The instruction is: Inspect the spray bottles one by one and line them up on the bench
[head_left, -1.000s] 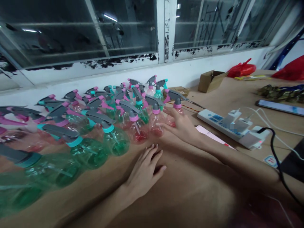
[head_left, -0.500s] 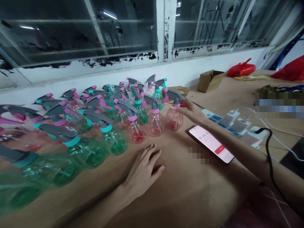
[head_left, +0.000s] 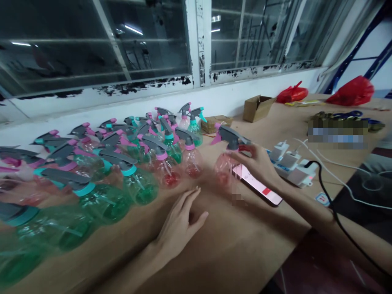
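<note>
My right hand (head_left: 257,161) is closed round the neck of a pink spray bottle (head_left: 223,168) with a grey and pink trigger head. The bottle is slightly blurred and overlaps the corner of a phone (head_left: 261,190) with a lit timer screen. My left hand (head_left: 180,224) lies open on the table, fingers stretched forward and thumb apart, holding nothing. Just beyond its fingertips stand a pink bottle with red liquid (head_left: 170,175), another pink bottle (head_left: 192,163) and a green spray bottle (head_left: 142,185).
Several more pink and green spray bottles crowd the left side below the window. A power strip with white chargers (head_left: 290,163) and cables sits at the right. Farther back are an open cardboard box (head_left: 257,109), a flat carton (head_left: 217,124) and red plastic bags (head_left: 352,90).
My right hand has brought the pink spray bottle away from the row, toward me and over by the phone. My left hand stays open near the front bottles. The view has shifted right.
</note>
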Motion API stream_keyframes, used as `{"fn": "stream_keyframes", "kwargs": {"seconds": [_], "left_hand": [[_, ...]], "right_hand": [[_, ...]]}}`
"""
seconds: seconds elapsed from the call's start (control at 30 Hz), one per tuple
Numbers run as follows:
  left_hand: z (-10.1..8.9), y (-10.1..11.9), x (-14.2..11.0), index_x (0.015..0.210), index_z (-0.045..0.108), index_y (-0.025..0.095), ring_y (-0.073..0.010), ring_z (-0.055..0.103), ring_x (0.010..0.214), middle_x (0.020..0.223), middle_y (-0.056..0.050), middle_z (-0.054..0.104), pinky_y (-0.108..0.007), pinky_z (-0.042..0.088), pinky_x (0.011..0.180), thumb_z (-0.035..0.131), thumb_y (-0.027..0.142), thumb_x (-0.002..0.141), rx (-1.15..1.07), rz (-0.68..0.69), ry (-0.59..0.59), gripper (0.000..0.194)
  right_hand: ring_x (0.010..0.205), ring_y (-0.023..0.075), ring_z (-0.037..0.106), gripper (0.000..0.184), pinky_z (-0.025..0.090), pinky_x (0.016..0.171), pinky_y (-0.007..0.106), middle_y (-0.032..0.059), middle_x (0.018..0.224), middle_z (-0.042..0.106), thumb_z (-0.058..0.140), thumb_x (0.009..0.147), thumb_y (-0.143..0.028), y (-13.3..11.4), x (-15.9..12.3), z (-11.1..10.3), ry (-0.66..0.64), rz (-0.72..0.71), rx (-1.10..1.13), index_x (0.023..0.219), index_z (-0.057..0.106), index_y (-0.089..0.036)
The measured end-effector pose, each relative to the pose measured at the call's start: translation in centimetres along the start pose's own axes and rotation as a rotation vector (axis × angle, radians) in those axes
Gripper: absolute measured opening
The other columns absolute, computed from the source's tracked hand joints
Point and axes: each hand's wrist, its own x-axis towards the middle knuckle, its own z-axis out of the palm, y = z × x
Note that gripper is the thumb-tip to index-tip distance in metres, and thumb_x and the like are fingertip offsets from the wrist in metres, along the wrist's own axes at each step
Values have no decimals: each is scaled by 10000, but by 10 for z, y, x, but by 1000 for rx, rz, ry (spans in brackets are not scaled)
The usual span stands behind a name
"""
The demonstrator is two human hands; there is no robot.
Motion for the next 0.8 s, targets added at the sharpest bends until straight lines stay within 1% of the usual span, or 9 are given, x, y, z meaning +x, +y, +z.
{"fn": "stream_keyframes", "kwargs": {"seconds": [0.1,0.17,0.37,0.43,0.5,0.57,0.63,0.7,0.8], "left_hand": [[-6,12,0,1456,221,263,-331,406,1312,1455,-114,407,-543,385,1029,597,398,868,-64,-54,-4,711],[-9,19,-1,1472,172,252,-369,346,1340,1492,-143,338,-583,348,1039,651,448,821,-134,-64,-19,832],[-7,26,-15,1469,156,257,-371,459,1262,1455,-136,401,-530,458,975,696,470,752,-227,-94,-39,923],[-7,25,-21,1458,198,238,-361,480,1243,1420,-135,445,-511,464,973,698,445,752,-243,-111,-30,890],[-10,24,-25,1445,247,223,-355,477,1242,1404,-132,461,-503,452,986,705,411,751,-265,-114,-30,852],[-15,24,-26,1429,292,210,-360,473,1240,1394,-135,467,-504,439,995,717,386,742,-279,-111,-46,827],[-19,24,-26,1410,330,202,-374,477,1229,1373,-142,481,-516,434,990,740,388,718,-293,-110,-67,825],[-23,23,-24,1385,362,204,-388,497,1202,1330,-141,514,-535,439,970,763,402,689,-317,-104,-79,827],[-25,19,-21,1357,401,224,-387,536,1156,1239,-124,574,-547,451,942,759,390,684,-330,-84,-76,780]], "right_hand": [[805,231,648,213,471,716,352,34,882,715,708,757,-319,-14,-32,0,-101,-75,64,933,680,-201],[785,225,637,173,468,710,355,22,854,697,715,757,-308,-23,-50,5,-147,-112,79,891,660,-214],[904,244,616,128,451,830,401,7,832,668,733,744,-329,-47,-81,25,-218,-204,61,781,636,-253],[897,234,619,151,436,877,415,1,848,678,746,730,-327,-53,-83,29,-254,-235,67,799,635,-253],[879,223,624,251,461,844,404,7,906,680,759,712,-320,-59,-80,32,-352,-193,123,915,630,-247],[913,218,623,424,498,778,367,27,1025,660,752,713,-317,-64,-73,36,-473,-124,251,1096,584,-251],[1003,219,603,506,501,808,350,39,1139,621,735,726,-320,-69,-65,41,-543,-128,412,1189,538,-264],[1012,216,588,465,478,851,354,35,1117,615,732,723,-336,-74,-59,47,-559,-170,491,1148,563,-258],[890,196,587,248,471,803,350,19,940,622,679,772,-359,-80,-54,55,-590,-193,476,979,613,-239]]}}
